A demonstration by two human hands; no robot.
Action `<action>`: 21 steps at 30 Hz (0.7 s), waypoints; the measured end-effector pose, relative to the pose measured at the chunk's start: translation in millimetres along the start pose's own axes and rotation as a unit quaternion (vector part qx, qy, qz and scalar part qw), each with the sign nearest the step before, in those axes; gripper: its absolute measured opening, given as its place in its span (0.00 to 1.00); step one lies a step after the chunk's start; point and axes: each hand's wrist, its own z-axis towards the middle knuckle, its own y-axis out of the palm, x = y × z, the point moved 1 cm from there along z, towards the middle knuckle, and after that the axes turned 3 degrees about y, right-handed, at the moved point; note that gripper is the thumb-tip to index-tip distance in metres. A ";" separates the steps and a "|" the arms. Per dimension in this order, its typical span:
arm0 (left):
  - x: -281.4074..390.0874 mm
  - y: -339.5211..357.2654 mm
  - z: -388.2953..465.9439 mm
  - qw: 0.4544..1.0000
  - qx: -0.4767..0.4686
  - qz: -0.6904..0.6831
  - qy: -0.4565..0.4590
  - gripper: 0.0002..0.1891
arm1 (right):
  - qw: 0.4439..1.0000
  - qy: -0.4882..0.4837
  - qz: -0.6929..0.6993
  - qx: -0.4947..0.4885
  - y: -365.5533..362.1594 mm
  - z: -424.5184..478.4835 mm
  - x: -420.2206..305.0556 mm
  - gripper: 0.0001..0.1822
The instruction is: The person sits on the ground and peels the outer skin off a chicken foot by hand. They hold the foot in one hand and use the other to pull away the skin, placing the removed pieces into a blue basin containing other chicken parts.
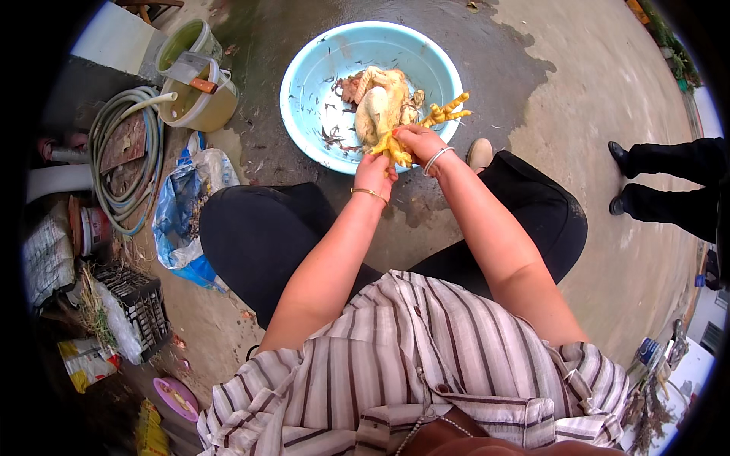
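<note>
A plucked chicken [379,105] lies in a light blue plastic basin [302,85] in front of me. One yellow chicken foot [390,147] sticks out over the near rim. My left hand [373,171] grips the toes of that foot from below. On the same foot, the fingers of my right hand [419,142] close from the right side. The other yellow foot [447,111] points over the basin's right rim, behind my right hand, apart from my fingers. Dark wet feathers [336,139] cling to the basin floor and wall.
Left of the basin stand two plastic buckets [199,105], a cleaver [199,80] resting across the nearer one. A coiled hose [108,188] and a blue-and-white plastic bag [177,228] lie nearer me. At the right stands a person in dark trousers [673,165]. Wet concrete [496,62] surrounds the basin.
</note>
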 end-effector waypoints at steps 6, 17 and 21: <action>5.4 -4.9 1.2 0.982 0.015 0.187 -0.022 0.06 | 0.962 -0.058 -0.260 0.058 -2.2 -10.2 5.4 0.23; 4.7 7.7 -11.3 0.998 -0.024 -0.025 -0.061 0.08 | 1.000 -0.014 -0.021 0.014 -4.9 -6.9 10.7 0.15; 10.0 2.8 -3.9 0.997 -0.033 0.010 -0.062 0.10 | 0.969 0.156 0.186 -0.039 0.1 -19.8 20.7 0.10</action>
